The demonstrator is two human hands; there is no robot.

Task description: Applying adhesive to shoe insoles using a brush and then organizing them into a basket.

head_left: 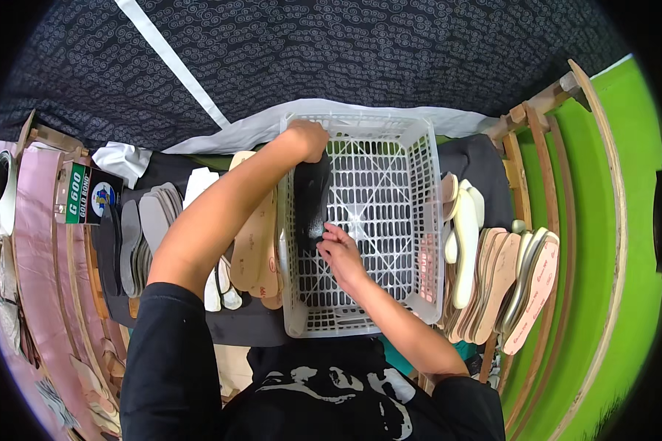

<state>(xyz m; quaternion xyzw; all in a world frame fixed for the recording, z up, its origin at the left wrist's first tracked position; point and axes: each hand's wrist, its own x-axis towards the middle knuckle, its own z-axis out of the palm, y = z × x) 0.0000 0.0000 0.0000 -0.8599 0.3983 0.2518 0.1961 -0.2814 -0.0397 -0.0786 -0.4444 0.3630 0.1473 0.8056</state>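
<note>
A white plastic crate (pixel 435 220) with slotted walls and floor sits in front of me. Along its left inner side stands a long, glossy black insole-shaped piece (pixel 312 197). My left hand (pixel 308 140) is closed around the far end of this piece, its fingertips partly hidden behind the hand. At the near end, my right hand (pixel 340 255) has its fingers bent against the piece's right edge, gripping it. Beneath both hands, the crate's floor shows through.
Left of the crate stand tan insoles (pixel 253 253), white pieces (pixel 212 287), grey insoles (pixel 132 246) and a green-and-black box (pixel 88 192). To the right are cream pieces (pixel 463 246) and stacked pinkish insoles (pixel 496 287). Wooden racks (pixel 544 169) flank both sides; a patterned dark cloth (pixel 346 59) hangs behind.
</note>
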